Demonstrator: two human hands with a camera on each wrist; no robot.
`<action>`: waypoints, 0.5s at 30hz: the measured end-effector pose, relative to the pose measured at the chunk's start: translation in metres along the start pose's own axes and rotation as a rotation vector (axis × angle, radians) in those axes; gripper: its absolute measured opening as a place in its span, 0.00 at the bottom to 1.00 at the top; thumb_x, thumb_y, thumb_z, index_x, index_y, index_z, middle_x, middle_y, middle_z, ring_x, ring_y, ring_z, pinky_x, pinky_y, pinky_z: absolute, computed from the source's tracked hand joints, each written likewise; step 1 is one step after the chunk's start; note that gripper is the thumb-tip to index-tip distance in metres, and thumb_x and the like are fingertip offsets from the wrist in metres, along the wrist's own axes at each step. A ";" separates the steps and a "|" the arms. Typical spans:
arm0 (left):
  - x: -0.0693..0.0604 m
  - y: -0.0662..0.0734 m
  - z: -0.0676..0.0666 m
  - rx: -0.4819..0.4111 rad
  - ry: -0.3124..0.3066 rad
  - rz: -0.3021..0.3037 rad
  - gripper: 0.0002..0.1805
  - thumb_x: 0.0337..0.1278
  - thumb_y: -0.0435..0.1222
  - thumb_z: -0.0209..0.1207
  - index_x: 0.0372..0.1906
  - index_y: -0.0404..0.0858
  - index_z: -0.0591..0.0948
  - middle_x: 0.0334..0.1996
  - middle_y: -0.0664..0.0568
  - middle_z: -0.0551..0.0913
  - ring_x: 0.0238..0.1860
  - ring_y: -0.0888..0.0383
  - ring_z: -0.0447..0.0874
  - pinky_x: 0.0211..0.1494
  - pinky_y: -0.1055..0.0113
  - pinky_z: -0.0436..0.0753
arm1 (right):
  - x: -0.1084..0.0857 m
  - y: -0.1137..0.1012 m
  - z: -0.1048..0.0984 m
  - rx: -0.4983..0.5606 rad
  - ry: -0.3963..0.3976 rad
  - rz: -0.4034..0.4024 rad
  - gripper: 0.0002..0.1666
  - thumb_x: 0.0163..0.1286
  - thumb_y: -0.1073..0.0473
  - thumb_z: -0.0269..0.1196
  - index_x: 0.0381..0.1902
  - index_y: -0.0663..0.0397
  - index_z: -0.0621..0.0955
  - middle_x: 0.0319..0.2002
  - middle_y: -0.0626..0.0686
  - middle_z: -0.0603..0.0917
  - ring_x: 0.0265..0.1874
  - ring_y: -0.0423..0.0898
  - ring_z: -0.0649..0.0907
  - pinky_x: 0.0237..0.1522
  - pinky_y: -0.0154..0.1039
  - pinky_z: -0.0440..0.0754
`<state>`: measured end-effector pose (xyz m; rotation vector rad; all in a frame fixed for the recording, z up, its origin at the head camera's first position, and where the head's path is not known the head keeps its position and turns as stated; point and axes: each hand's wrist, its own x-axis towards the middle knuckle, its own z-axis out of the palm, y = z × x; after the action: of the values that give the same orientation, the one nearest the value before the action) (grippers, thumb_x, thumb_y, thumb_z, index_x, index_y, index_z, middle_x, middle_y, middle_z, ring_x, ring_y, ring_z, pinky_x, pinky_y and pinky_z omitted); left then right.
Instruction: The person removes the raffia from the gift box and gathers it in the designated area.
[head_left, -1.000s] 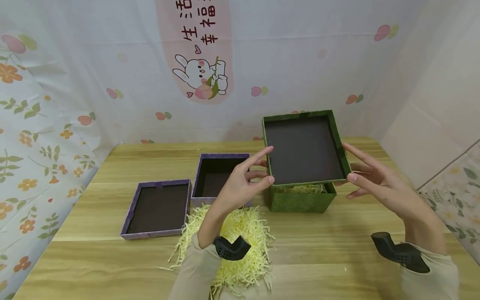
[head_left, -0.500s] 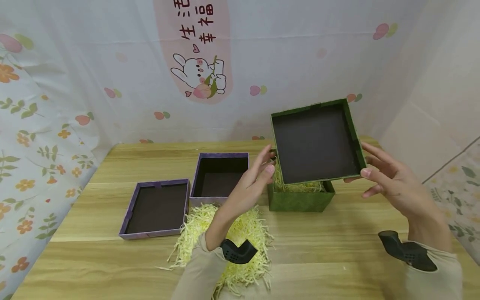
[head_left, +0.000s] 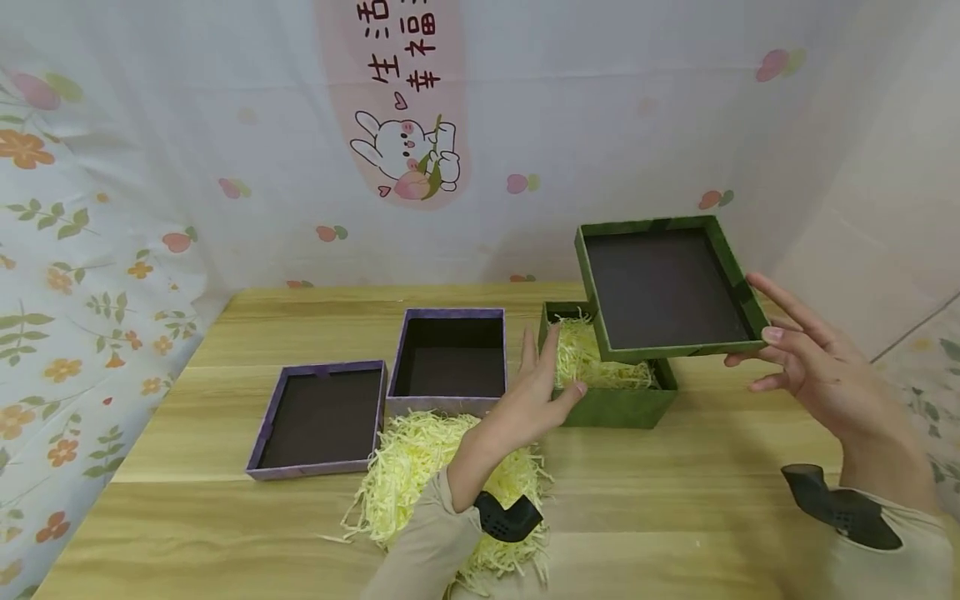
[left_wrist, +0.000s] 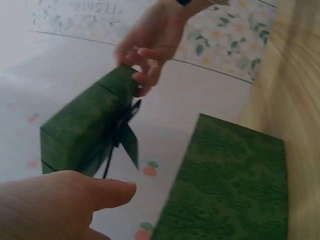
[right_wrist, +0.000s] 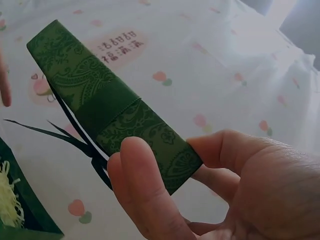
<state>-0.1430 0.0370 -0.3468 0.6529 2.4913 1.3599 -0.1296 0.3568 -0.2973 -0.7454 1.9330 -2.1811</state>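
A green patterned box lid (head_left: 667, 287) is tilted in the air, its dark inside facing up. My right hand (head_left: 832, 362) pinches the lid's near right corner between thumb and fingers. In the right wrist view, a dark green ribbon bow (right_wrist: 90, 147) hangs from the lid's outer face. Below and to the left stands the green box (head_left: 618, 408), with pale yellow shredded paper (head_left: 581, 350) inside. My left hand (head_left: 528, 400) hovers at the box's left front, fingers extended and holding nothing; whether it touches the box, I cannot tell.
To the left, an uncovered purple box (head_left: 450, 404) shows its dark inside. Beside it a purple lid (head_left: 318, 421) lies inside up. A heap of yellow shredded paper (head_left: 412, 454) sits in front, partly behind my left forearm. A printed cloth (head_left: 600, 125) hangs behind the wooden table (head_left: 172, 517).
My left hand has let go of the green lid and dropped toward the green box. The lid has moved right in my right hand, uncovering more of the box.
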 end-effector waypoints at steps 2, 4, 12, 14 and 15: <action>0.002 -0.004 0.006 0.001 -0.017 -0.012 0.42 0.69 0.47 0.47 0.73 0.48 0.33 0.70 0.44 0.20 0.68 0.43 0.53 0.61 0.52 0.67 | -0.004 0.000 -0.005 0.008 0.028 -0.004 0.34 0.74 0.74 0.31 0.74 0.50 0.46 0.69 0.58 0.36 0.41 0.48 0.83 0.30 0.39 0.83; 0.003 -0.008 0.010 0.012 -0.029 -0.031 0.41 0.70 0.46 0.46 0.73 0.45 0.32 0.69 0.42 0.21 0.64 0.43 0.62 0.56 0.55 0.73 | -0.008 0.001 -0.010 0.010 0.040 -0.004 0.33 0.74 0.74 0.31 0.74 0.51 0.46 0.70 0.54 0.32 0.40 0.48 0.83 0.30 0.39 0.83; 0.005 -0.016 0.013 0.067 -0.087 -0.044 0.39 0.72 0.46 0.40 0.72 0.39 0.30 0.71 0.42 0.29 0.70 0.49 0.45 0.58 0.59 0.71 | -0.024 0.009 -0.040 -0.045 0.180 -0.023 0.32 0.74 0.73 0.30 0.74 0.52 0.51 0.65 0.51 0.39 0.28 0.43 0.81 0.32 0.38 0.83; 0.007 -0.015 0.012 0.084 -0.089 -0.041 0.39 0.72 0.47 0.40 0.72 0.38 0.30 0.72 0.41 0.31 0.71 0.50 0.44 0.60 0.58 0.69 | -0.028 0.012 -0.048 -0.024 0.203 -0.039 0.31 0.74 0.73 0.31 0.73 0.54 0.51 0.70 0.48 0.33 0.24 0.43 0.79 0.34 0.38 0.83; 0.008 -0.015 0.012 0.092 -0.089 -0.045 0.40 0.72 0.47 0.40 0.72 0.38 0.31 0.72 0.41 0.32 0.69 0.50 0.50 0.57 0.59 0.72 | -0.030 0.014 -0.051 -0.018 0.209 -0.038 0.31 0.74 0.73 0.31 0.73 0.55 0.51 0.70 0.47 0.32 0.21 0.42 0.77 0.34 0.38 0.83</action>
<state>-0.1490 0.0426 -0.3658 0.6572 2.4934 1.1803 -0.1295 0.4128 -0.3217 -0.5821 2.0524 -2.3510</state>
